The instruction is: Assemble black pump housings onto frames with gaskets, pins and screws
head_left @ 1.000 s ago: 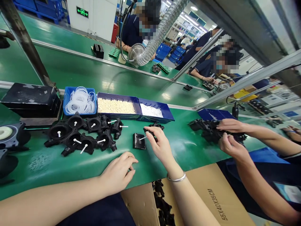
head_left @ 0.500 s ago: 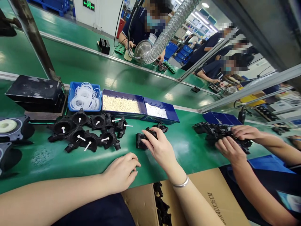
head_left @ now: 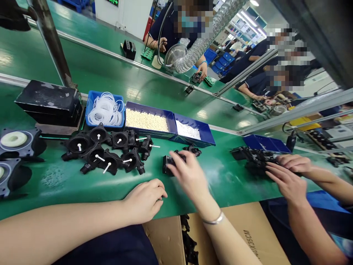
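Observation:
My left hand point(head_left: 146, 200) rests at the front edge of the green table point(head_left: 110, 189), its fingers curled together; whether anything is inside is hidden. To its right, my right hand point(head_left: 189, 173) is over a small black block point(head_left: 167, 164), with fingers bent round a dark part mostly hidden beneath them. Motion blurs this hand slightly. Just behind it lies another black part point(head_left: 193, 150). Left of the block, several black round housings point(head_left: 110, 162) lie in a cluster, with white pins standing or leaning in them.
Behind the housings stand a blue basket of white rings point(head_left: 104, 110), a bin of cream pieces point(head_left: 147, 121) and a bin of white pins point(head_left: 189, 130). A black box point(head_left: 51, 99) is at the left. A co-worker's hands point(head_left: 288, 180) handle black parts at the right.
The view has shifted a little, moving the table items rightward in the picture. My left fingers are drawn closer together. The co-worker's nearer hand has moved and its fingers have straightened.

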Demonstrator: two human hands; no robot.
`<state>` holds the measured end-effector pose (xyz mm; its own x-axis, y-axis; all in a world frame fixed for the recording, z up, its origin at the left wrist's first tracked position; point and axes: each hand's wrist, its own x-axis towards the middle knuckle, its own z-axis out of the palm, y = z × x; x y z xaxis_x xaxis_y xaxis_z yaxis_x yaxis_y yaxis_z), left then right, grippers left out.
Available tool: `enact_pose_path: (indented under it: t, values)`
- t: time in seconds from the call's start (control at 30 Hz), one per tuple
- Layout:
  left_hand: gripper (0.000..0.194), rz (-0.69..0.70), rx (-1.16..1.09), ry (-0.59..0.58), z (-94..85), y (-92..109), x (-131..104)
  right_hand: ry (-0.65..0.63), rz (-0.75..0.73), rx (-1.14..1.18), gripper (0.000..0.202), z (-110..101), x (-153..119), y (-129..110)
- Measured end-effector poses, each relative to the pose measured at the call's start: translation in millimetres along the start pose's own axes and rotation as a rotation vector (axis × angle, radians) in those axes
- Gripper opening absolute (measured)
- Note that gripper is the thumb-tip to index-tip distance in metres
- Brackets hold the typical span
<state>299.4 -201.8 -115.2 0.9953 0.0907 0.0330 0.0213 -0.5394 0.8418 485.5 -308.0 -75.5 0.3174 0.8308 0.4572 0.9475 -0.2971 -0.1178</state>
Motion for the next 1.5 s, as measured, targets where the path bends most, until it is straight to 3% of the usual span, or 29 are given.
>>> enact_pose_path:
  t: [0.07,0.2,0.43,0.5,0.6,0.67,0.73,0.8,1.0,1.2,1.37,1.5]
  values:
    - [0.023,0.0,-0.001,-0.003,0.0,0,0,-0.046,-0.032,-0.041,0.041,2,-3,0]
    - [0.023,0.003,0.007,-0.009,-0.5,1,0,0.0,-0.027,-0.097,0.045,4,-7,1]
    - [0.021,0.006,0.014,-0.009,-1.4,2,0,-0.104,-0.029,-0.063,0.039,5,-9,5]
    - [0.022,0.015,0.006,0.005,-0.8,1,0,-0.102,0.075,0.099,0.038,3,-5,5]
    - [0.025,0.034,-0.022,0.024,0.2,-2,0,0.003,0.453,0.591,0.043,-2,5,2]
    - [0.025,0.04,-0.031,0.03,0.1,-3,0,0.002,0.686,0.98,0.046,-3,10,-3]
    - [0.024,0.032,-0.034,0.024,-0.5,-3,0,-0.031,0.814,1.25,0.048,-1,12,-8]
    - [0.023,0.019,-0.03,0.008,-1.4,-2,0,-0.029,0.851,1.359,0.046,4,13,-13]
    - [0.022,0.024,-0.012,0.011,-2.1,-1,0,-0.008,0.779,1.315,0.039,13,17,-20]
    - [0.021,0.021,-0.006,0.01,-0.8,-2,0,-0.01,0.737,1.187,0.046,22,33,-19]
    - [0.023,0.002,-0.002,-0.012,-3.1,-1,0,0.01,0.637,0.832,0.047,51,52,-4]
    - [0.023,-0.009,-0.013,-0.016,-6.4,0,1,-0.026,0.564,0.751,0.039,71,65,-6]
